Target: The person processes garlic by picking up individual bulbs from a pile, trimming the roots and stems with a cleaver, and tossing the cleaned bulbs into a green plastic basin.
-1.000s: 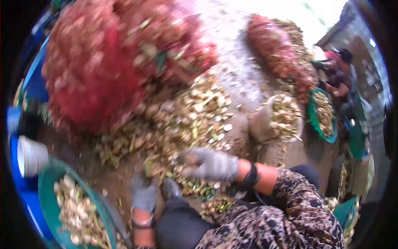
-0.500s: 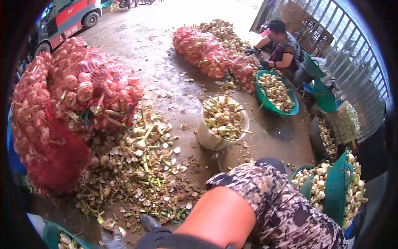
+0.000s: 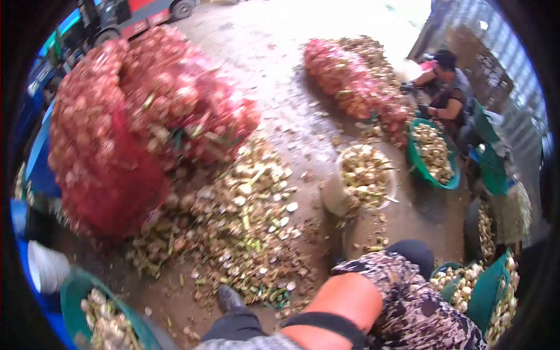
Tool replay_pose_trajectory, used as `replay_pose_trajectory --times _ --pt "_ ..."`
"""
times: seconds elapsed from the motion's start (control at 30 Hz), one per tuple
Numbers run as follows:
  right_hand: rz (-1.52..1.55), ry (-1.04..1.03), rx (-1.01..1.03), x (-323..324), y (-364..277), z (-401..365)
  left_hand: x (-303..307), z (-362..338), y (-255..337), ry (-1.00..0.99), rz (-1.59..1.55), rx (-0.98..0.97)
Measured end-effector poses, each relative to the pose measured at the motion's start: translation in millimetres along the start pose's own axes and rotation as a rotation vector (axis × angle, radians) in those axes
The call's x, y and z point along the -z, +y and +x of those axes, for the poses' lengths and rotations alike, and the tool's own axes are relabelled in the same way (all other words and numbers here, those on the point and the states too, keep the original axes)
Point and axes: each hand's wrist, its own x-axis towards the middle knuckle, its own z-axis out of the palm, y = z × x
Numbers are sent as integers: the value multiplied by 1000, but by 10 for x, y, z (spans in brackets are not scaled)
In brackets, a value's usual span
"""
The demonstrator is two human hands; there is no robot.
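Right hand (image 3: 248, 343): fingers cut off, opening and contents indeterminable. Left hand: out of view. Garlic (image 3: 366, 169) sat in a bucket (image 3: 335, 195) ahead-right of the right grip, presumably for short reach.

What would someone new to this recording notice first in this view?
The big red mesh sack bulging with garlic bulbs dominates the left side. Beside it, a pale heap of stalks and scraps spreads over the middle of the floor. Farther off, at upper right, a co-worker is down low by a full green tub.
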Motion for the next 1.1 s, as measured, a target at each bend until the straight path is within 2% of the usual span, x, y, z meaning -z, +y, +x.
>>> replay_pose_trajectory --times 0.1,0.17,0.2,0.23,0.27,0.3,0.4,0.43,0.47,0.53,0.6,0.63,0.7,0.73,0.77,0.8,0.87,0.9,0.97,1.0,1.07,1.1 --pt "-39 14 -79 127 171 40 185 2 -78 -16 35 -33" --pt "-116 53 -158 291 311 92 139 106 -226 -116 42 -37" --pt "-182 98 -220 400 403 97 21 210 -328 -170 32 -23" --pt "-256 156 -301 540 514 85 -247 343 -572 -221 -113 20" --pt "-348 232 -402 719 649 52 -450 432 -726 -172 -175 -91" --pt "-472 311 -514 911 830 -9 -628 570 -893 -161 -168 -70" --pt "-821 443 -881 1490 1377 -248 -1131 1024 -1402 -132 87 323" --pt "-855 467 -898 1642 1559 -370 -1282 1202 -1631 -126 87 341" --pt "-831 507 -925 1743 1668 -432 -1402 1375 -1892 130 135 287" --pt "-810 522 -960 1881 1831 -516 -1360 1694 -2169 392 189 252" --pt "-794 592 -946 1988 1927 -516 -1223 2011 -2425 541 -151 494" --pt "-802 573 -1084 2036 1906 -446 -1182 2161 -2586 626 -173 568" --pt "-693 565 -1205 2155 1984 -445 -1197 2360 -3090 695 -102 695" --pt "-780 576 -968 2231 2142 -599 -1225 2432 -3333 710 -132 733" --pt "-768 585 -947 2262 2157 -584 -1259 2486 -3556 717 -269 737" --pt "-784 566 -986 2320 2174 -583 -1234 2550 -3709 780 -813 704" --pt "-772 578 -1026 2451 2279 -729 -1320 2610 -3742 755 -906 671" --pt "-763 606 -1082 2431 2123 -568 -1247 2652 -3699 765 -910 679" --pt "-659 669 -1099 2554 2136 -668 -1133 2752 -3656 538 -1108 734" --pt "-620 707 -1041 2615 2190 -735 -1238 2796 -3820 544 -1100 746" --pt "-637 714 -997 2788 2352 -929 -1683 2855 -4436 564 -564 77" --pt "-474 760 -1063 2799 2284 -784 -1724 2817 -4477 543 -413 -87"
